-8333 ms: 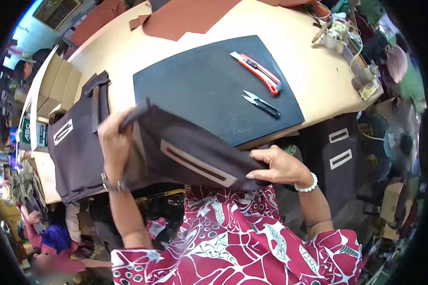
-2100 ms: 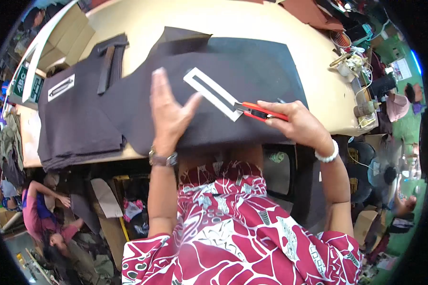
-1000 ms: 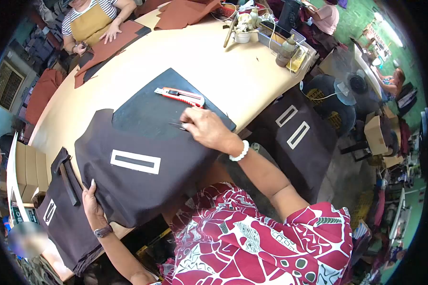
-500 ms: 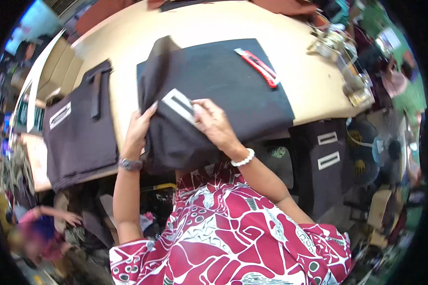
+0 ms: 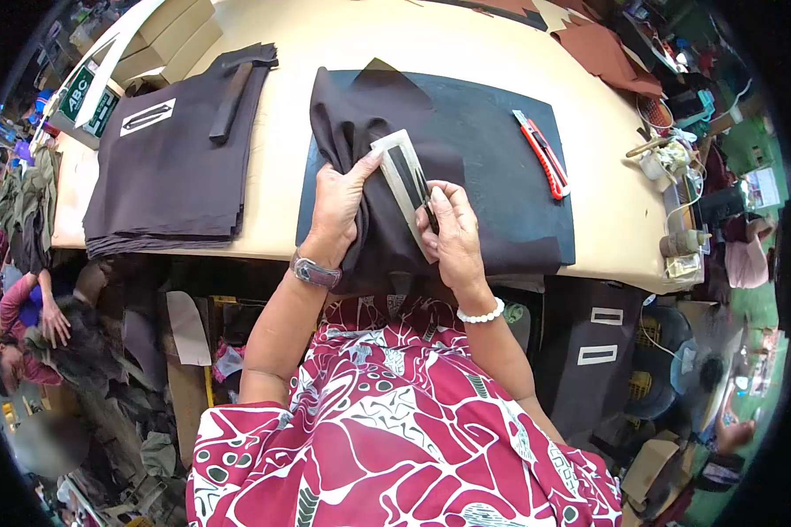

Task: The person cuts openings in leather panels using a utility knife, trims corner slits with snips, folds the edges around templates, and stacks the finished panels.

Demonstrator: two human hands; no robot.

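A dark brown fabric piece is bunched up in front of me, with a pale rectangular patch framing a long dark slot. My left hand is closed on the fabric beside the patch, its thumb against the patch's upper left edge. At the lower right end of the slot, my right hand pinches a dark bit that looks like the slot's fabric; the fingers partly hide it. Beneath lies a dark cutting mat. A red utility knife rests on the mat, right of my hands.
To the left is a stack of dark fabric pieces, topped by a patched piece and a dark narrow bar. Cardboard boxes stand behind. Jars and tools crowd the right edge. Another person's hand shows at lower left.
The view has shifted, so the table's things sit elsewhere in it. The patch is tilted more steeply, and its slot now gapes wider, with my right fingers at its lower end.
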